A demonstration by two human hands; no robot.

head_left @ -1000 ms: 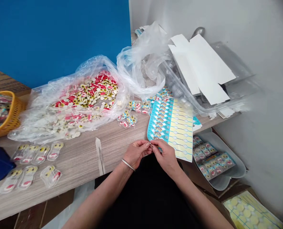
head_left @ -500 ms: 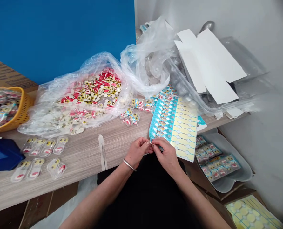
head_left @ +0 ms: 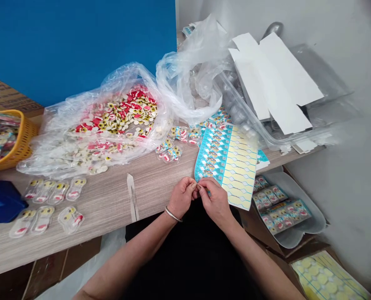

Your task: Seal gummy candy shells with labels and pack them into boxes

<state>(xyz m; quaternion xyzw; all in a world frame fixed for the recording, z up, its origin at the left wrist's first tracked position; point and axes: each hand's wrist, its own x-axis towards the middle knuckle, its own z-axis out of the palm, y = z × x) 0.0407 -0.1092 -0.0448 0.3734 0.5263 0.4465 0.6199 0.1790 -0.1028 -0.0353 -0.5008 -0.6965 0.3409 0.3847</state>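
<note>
At the table's front edge, my left hand (head_left: 183, 194) and my right hand (head_left: 214, 198) meet with their fingertips pinched together. Between them is the near left corner of a sticker sheet (head_left: 237, 166), printed blue with small cartoon figures on one side and pale yellow on the other. This corner curls up towards my fingers, which hide the exact spot they grip. Just beyond the sheet lie clear plastic blister pieces (head_left: 169, 151) with red, white and blue parts inside.
Behind, an open plastic bag (head_left: 94, 137) spills red, white and yellow discs. Clear blisters with eye discs (head_left: 58, 192) lie at left, near a yellow basket (head_left: 26, 139) and a blue bin (head_left: 4, 202). White card (head_left: 275, 79) tops a clear tub (head_left: 254, 129); packed trays (head_left: 285, 216) stand lower right.
The view has shifted slightly, moving the table's contents a little left and up. My hands stay pinched together at the sheet's corner, with only small finger movement.
</note>
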